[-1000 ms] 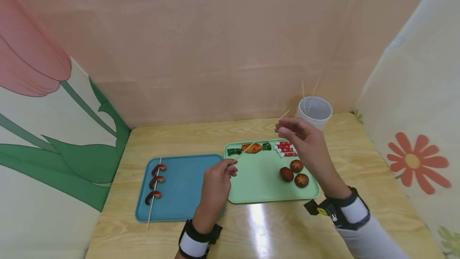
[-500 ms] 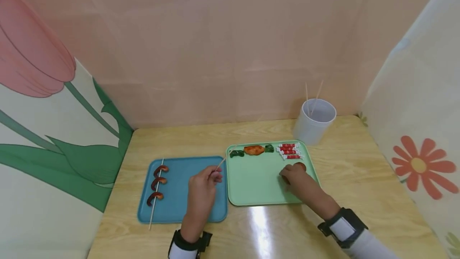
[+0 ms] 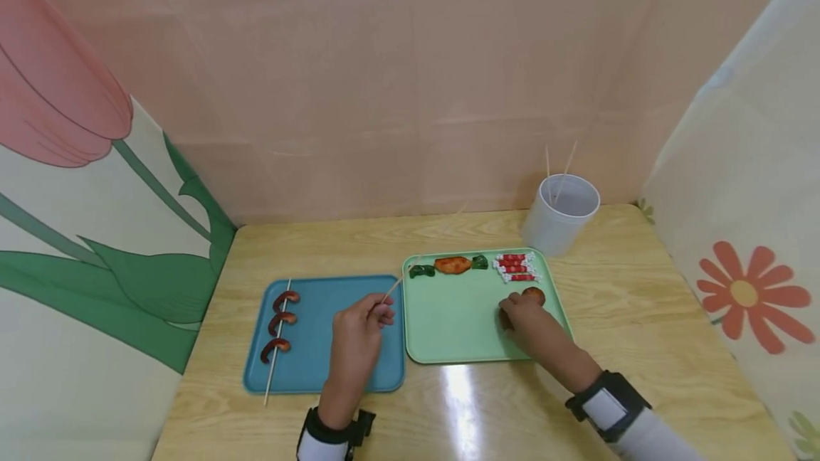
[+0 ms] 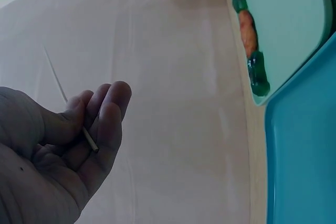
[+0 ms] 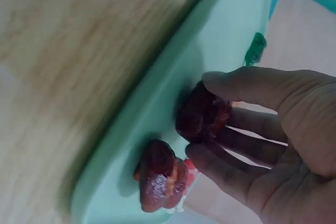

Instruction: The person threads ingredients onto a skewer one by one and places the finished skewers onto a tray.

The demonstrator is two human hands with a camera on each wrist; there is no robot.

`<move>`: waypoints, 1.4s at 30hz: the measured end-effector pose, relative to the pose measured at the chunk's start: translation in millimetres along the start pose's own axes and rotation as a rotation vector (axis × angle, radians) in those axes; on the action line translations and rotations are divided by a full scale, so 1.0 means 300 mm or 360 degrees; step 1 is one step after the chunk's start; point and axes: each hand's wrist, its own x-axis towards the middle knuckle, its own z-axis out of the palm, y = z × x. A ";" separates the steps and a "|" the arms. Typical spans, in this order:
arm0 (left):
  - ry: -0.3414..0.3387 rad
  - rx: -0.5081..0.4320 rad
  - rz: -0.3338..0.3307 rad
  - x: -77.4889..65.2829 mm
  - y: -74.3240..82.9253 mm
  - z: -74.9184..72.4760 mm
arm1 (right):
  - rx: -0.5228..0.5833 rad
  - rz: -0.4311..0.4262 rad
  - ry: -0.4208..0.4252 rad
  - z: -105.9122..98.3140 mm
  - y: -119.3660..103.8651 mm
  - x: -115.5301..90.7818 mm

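My left hand [image 3: 355,347] pinches a thin wooden skewer [image 4: 56,74] between thumb and fingers, above the blue tray [image 3: 320,361]; its far end slants up toward the green tray [image 3: 448,333]. Over the green tray's right part, my right hand [image 3: 538,329] grips a brown toy mushroom [image 5: 199,116] between thumb and fingertips. In the right wrist view, brown mushroom shapes [image 5: 160,179] lie close by on the tray. The head view shows one mushroom [image 3: 534,295] behind the hand; the hand hides the others.
On the blue tray's left side lies a skewer with three curled brown pieces [image 3: 280,321]. Along the green tray's back edge are an orange piece [image 3: 452,265] between two green ones and several red-and-white pieces [image 3: 517,268]. A white cup [image 3: 556,230] with two skewers stands behind.
My right hand has left the skewer, come down to the mushrooms and taken hold of one. My left hand has drawn left and down with the skewer.
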 end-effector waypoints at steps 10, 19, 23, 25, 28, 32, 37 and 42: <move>-0.0082 0.0003 -0.0038 -0.001 -0.010 -0.006 | 0.0247 0.0104 0.0008 0.003 0.003 0.009; -0.0106 0.0006 0.0039 -0.028 -0.040 0.009 | 0.1500 0.0397 0.0242 -0.264 -0.025 0.103; -0.0126 0.0006 0.0044 -0.041 -0.049 0.017 | 0.1711 0.0403 0.0322 -0.355 -0.062 0.112; -0.0134 -0.0005 0.0034 -0.045 -0.048 0.019 | 0.1781 0.0342 0.0337 -0.379 -0.078 0.115; -0.0144 -0.0034 0.0018 -0.050 -0.048 0.021 | 0.1955 0.0195 0.0349 -0.394 -0.092 0.121; -0.0145 -0.0057 0.0005 -0.055 -0.047 0.022 | 0.2240 0.0010 0.0351 -0.396 -0.097 0.132; -0.0145 -0.0065 0.0007 -0.056 -0.043 0.019 | 0.2351 -0.0033 0.0362 -0.396 -0.095 0.141; -0.0139 -0.0064 0.0015 -0.055 -0.040 0.018 | 0.2324 -0.0037 0.0352 -0.396 -0.098 0.142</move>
